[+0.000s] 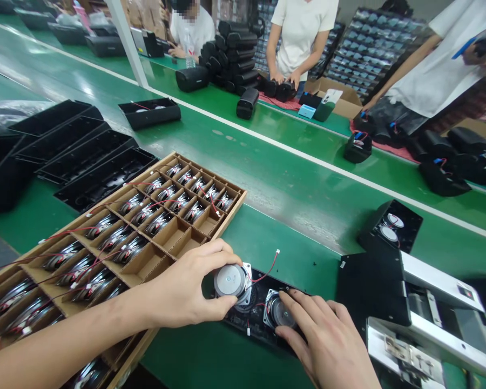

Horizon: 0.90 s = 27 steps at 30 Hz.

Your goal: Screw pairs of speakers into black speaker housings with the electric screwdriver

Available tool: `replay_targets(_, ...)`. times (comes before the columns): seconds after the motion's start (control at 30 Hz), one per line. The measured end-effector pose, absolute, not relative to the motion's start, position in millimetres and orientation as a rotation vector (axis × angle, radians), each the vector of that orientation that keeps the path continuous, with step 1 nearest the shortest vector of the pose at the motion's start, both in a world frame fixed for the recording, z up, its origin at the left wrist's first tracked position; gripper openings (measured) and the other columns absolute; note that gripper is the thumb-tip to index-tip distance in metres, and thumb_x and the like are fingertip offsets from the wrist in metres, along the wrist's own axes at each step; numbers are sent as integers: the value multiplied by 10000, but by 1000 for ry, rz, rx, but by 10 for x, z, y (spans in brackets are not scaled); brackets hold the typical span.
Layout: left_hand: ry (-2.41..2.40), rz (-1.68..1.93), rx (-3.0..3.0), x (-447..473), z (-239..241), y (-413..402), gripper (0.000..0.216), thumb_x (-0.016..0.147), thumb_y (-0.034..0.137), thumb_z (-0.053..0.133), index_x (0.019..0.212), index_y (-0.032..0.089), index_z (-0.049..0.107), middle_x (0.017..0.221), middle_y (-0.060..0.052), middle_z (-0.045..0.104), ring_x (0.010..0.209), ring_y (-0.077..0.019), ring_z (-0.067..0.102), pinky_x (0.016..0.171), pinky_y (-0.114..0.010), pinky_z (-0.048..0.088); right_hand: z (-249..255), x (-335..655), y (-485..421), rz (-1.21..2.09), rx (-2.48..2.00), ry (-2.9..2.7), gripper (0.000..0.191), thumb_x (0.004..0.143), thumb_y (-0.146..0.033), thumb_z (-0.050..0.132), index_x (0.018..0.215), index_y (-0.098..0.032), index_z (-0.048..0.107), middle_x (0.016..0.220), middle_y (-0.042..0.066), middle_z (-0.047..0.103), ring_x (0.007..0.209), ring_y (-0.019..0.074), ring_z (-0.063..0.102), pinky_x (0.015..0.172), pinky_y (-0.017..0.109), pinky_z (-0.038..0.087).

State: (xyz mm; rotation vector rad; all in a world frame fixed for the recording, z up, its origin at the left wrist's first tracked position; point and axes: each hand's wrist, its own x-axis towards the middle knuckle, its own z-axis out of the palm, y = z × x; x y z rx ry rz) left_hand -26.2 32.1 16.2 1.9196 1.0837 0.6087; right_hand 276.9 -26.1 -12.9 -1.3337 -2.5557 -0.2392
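So the left hand (190, 289) has a silver-backed speaker (229, 281) pinched by its rim, slightly tilted over the near-left end of a black panel (261, 334) on the green tabletop (295, 243); can't tell if it's fully seated. The panel's long axis slants down from left hand to right hand (328, 337), which grips the second speaker (281, 312) further along. Left's clearly closer to that left end.

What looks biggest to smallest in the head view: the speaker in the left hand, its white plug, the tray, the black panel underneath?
1. Tray
2. Black panel, partly covered
3. Speaker
4. White plug
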Motion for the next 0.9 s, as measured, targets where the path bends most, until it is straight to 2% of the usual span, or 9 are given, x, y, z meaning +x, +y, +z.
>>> replay_targets(0.1,1083,612,1979,-307,213,322,385,799,190,737,1179,241,700,1173,-29,673,1091,-220,657,990,-339,554,-91,2614,-237,-168,-1279,-2563,224,1017,-268,600,1213,-214,695,1001,29,723,859,200,590,774,385,357)
replay_targets(0.2,1080,599,2068,-320,280,335,405,783,153,717,1178,241,699,1183,-34,685,1155,-236,640,1040,-358,541,-138,2351,-154,-73,-1160,-2643,197,880,-136,721,1041,-249,719,816,-7,637,748,192,541,687,376,331)
replay_targets(0.3,1078,574,2114,-298,335,341,433,792,138,689,1212,240,683,1225,-44,684,1177,-239,641,1054,-363,538,-202,2148,-13,-3,-1016,-2749,128,855,-156,768,857,-267,706,769,-27,639,726,173,552,644,372,338)
replay_targets(0.43,1086,514,2138,-272,365,323,429,817,123,660,1227,249,659,1263,-44,676,1184,-237,644,1054,-365,539,-183,2171,90,32,-916,-2786,243,923,-197,725,701,-245,638,707,-37,650,702,156,562,625,363,356)
replay_targets(0.53,1083,466,2172,-245,347,297,454,829,114,665,1258,261,639,1269,-48,684,1185,-251,644,1058,-392,541,-137,2351,9,48,-988,-2688,194,939,-173,678,763,-248,644,708,-37,653,671,167,559,620,350,397)
replay_targets(0.6,1066,427,2200,-199,322,273,460,838,111,673,1268,272,635,1266,-47,689,1184,-258,643,1066,-410,539,-137,2476,-103,56,-1060,-2569,145,973,-155,612,894,-254,682,780,-32,689,687,167,582,627,331,439)
replay_targets(0.67,1039,359,2238,-124,288,243,463,848,107,679,1274,280,633,1262,-41,689,1177,-260,643,1065,-421,542,-172,2568,-231,45,-1120,-2434,194,1014,-144,534,1040,-247,696,878,-11,725,729,158,619,656,307,491)
replay_targets(0.8,1049,181,2364,65,184,170,479,878,84,644,1320,265,617,1332,-64,661,1187,-279,640,1084,-472,543,-298,2638,-443,4,-1174,-2242,250,1020,-95,504,1153,-198,689,993,31,765,838,136,700,773,248,581)
replay_targets(0.9,1079,17,2486,193,102,142,397,892,103,642,1272,216,638,1342,-114,655,1185,-315,649,1052,-500,566,-375,2644,-509,-39,-1159,-2159,261,1006,-79,526,1180,-175,695,1020,35,787,913,131,742,877,221,605)
